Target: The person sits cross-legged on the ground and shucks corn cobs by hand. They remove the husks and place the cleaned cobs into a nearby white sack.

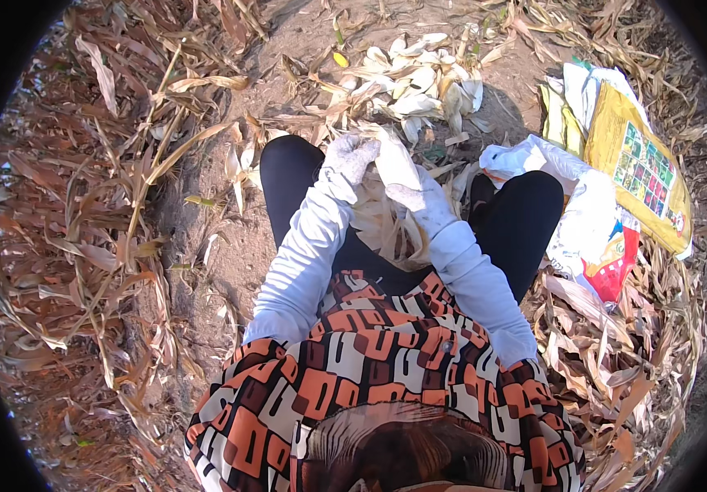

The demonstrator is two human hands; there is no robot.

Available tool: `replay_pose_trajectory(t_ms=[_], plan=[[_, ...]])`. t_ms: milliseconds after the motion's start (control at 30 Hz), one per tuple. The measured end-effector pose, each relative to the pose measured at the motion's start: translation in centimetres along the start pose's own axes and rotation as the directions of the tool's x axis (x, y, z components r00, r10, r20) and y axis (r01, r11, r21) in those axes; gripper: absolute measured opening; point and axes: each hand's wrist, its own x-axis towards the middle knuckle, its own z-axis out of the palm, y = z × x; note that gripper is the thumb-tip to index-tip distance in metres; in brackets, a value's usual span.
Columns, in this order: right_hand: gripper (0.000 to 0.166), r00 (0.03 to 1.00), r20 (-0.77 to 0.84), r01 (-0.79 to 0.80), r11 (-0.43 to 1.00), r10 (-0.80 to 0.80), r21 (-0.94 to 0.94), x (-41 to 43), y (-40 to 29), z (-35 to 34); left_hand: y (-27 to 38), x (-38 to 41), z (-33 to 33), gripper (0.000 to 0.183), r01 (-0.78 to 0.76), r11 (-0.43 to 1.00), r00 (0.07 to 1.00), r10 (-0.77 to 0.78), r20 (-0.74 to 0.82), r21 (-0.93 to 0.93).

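An ear of corn in its pale dry husk [397, 161] slants between my gloved hands, above my lap. My right hand [412, 195] is closed round its lower end. My left hand [350, 158], in a whitish glove, has its fingers bent at the upper left side of the husk; whether it pinches a husk leaf cannot be told. Loose dry husks [384, 230] lie between my legs, below the hands. Beyond my knees, a heap of pale husked leaves or husk-covered ears [418, 86] lies on the soil.
Yellow printed sack [630, 166], white plastic sack [587, 209] and a red-and-white printed bag [614, 261] lie to the right of my knee. Dry corn stalks and leaves [138, 184] cover the ground at left. More dry leaves [605, 350] lie at lower right.
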Motion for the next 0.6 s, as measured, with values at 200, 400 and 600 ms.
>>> replay_pose_trajectory(t_ms=[200, 400, 600], plan=[[0.047, 0.989, -0.074, -0.130, 0.988, 0.124, -0.083, 0.7, 2.1, -1.6, -1.6, 1.1, 0.3, 0.026, -0.019, 0.997, 0.992, 0.027, -0.122, 0.072], [0.048, 0.993, -0.030, -0.104, 0.972, 0.112, 0.212, 0.4, 1.5, -1.4, -1.0, 0.7, 2.3, 0.021, 0.042, 0.935, 0.975, -0.115, -0.191, -0.353], [0.044, 0.991, -0.011, -0.133, 0.984, 0.135, 0.119, -0.1, 1.7, -1.2, -2.1, 0.3, 0.9, 0.021, 0.174, 0.919, 0.961, -0.237, -0.143, -0.355]])
